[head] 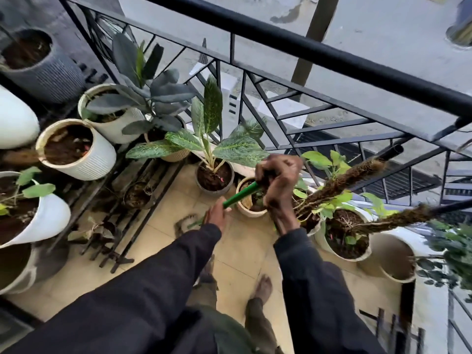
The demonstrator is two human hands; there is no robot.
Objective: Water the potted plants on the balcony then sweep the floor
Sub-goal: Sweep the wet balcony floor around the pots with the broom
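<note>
The green handle point(240, 195) runs on a slant. Its long axis goes from upper right down to lower left, with the top end tipped toward the black railing point(306, 47) and the low end heading for the tiled floor point(242, 251). It crosses just in front of the small cream pot point(251, 212), over that pot's left rim.

It's a plain, smooth, bright green rod. Only a short stretch shows between the two hands, and below the lower hand it smears into blur, so its tip can't be made out.

The right hand point(278, 180) sits high, above the cream pot. Its fingers are clenched round the handle's top, the wrist is bent downward, and a dark sleeve comes up from below. The left hand point(217, 213) is lower, left of the cream pot, fingers wrapped round the shaft. That arm stretches out long from the near left.

Just behind and left of the cream pot stands a dark pot point(214, 193) of speckled leaves.
</note>
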